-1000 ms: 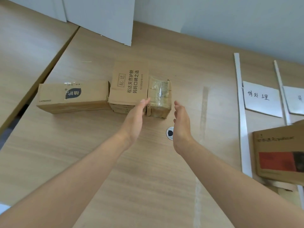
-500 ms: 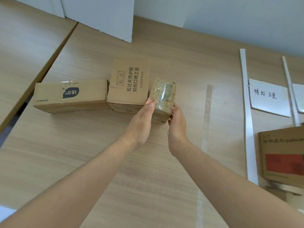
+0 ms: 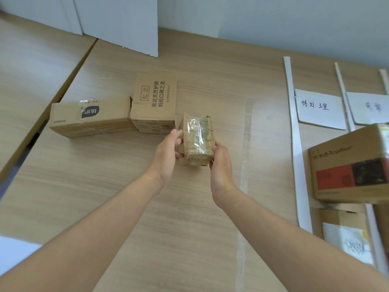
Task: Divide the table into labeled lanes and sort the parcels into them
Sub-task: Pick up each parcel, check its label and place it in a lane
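Observation:
A small cardboard parcel (image 3: 197, 138) wrapped in clear tape is lifted off the wooden table (image 3: 105, 197). My left hand (image 3: 167, 152) grips its left side and my right hand (image 3: 221, 167) grips its right lower corner. Behind it a square brown parcel (image 3: 154, 102) with printed characters stands on the table, and a long flat parcel (image 3: 90, 115) lies to its left. White strips (image 3: 293, 131) mark lanes on the right, with a handwritten paper label (image 3: 320, 108) and a second label (image 3: 368, 107) between them.
A large box with a red and black panel (image 3: 349, 165) sits in the first lane at the right. Below it lies another parcel with a white label (image 3: 345, 234). White panels (image 3: 117, 22) lean against the back wall. A strip of clear tape (image 3: 245, 165) runs down the table.
Both hands closed on the small taped parcel, lifted it off the table and drew it toward me and to the right, away from the square parcel.

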The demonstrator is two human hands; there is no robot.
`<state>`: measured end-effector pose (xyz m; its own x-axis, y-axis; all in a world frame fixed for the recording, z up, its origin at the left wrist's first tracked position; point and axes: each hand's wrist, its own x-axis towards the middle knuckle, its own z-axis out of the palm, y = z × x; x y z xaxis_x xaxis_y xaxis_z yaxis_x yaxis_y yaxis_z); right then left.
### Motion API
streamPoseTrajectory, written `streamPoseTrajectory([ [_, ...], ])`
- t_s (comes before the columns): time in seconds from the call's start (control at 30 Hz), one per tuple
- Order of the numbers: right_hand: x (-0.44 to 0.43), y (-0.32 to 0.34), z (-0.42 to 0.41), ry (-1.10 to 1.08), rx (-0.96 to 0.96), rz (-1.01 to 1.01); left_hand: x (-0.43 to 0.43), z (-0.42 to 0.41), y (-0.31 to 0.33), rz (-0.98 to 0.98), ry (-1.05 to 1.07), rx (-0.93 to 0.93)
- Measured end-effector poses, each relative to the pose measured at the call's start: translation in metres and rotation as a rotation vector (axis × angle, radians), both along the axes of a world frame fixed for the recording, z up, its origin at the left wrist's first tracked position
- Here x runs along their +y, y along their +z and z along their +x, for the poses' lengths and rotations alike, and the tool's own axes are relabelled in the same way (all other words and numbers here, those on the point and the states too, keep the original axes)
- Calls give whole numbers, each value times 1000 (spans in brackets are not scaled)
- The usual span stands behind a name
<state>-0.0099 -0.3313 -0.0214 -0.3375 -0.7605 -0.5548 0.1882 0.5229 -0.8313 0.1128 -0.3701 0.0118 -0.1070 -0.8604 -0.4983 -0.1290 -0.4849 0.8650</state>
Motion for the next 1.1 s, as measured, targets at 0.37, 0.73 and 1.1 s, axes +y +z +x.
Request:
streamPoseTrajectory([
  [0.37,48,109,-19,-59,-31,-235,61,-6,102,-198,31,44],
  [0.73,126,258,1,-51,31,-576,139,23,243,-474,-10,270],
  [1.1,212,364,57,-196,203,-754,186,74,345,-718,-247,385],
])
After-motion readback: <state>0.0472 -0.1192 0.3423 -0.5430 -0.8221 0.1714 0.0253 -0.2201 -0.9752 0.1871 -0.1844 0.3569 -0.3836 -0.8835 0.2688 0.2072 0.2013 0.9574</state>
